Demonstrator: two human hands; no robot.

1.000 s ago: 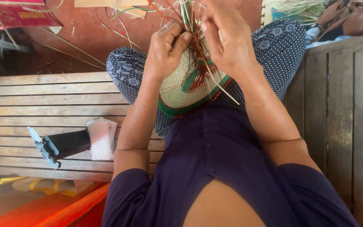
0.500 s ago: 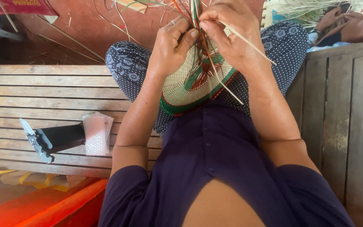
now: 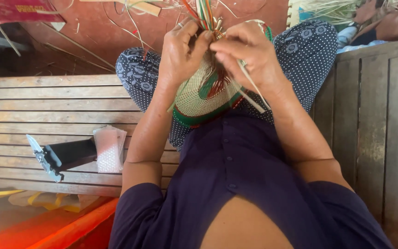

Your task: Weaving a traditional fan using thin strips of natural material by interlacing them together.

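A half-woven straw basket (image 3: pixel 194 99), pale with green and red bands, rests on my lap between my knees. My left hand (image 3: pixel 179 53) grips its upper edge, thumb pressed against the upright coloured strands (image 3: pixel 203 11). My right hand (image 3: pixel 247 53) is closed over the same edge, pinching pale straw strands (image 3: pixel 253 90) that trail down past my wrist. Both hands nearly touch at the top of the basket.
A black-handled tool with a metal blade (image 3: pixel 54 157) and a small clear plastic packet (image 3: pixel 109 150) lie on the wooden slat bench (image 3: pixel 47 106) to my left. A wooden panel (image 3: pixel 374 115) stands at right. Loose straw (image 3: pixel 318 9) litters the red floor beyond.
My right hand has curled lower over the basket's edge, drawing the pale strand down beside my wrist. The left hand keeps its grip with little movement.
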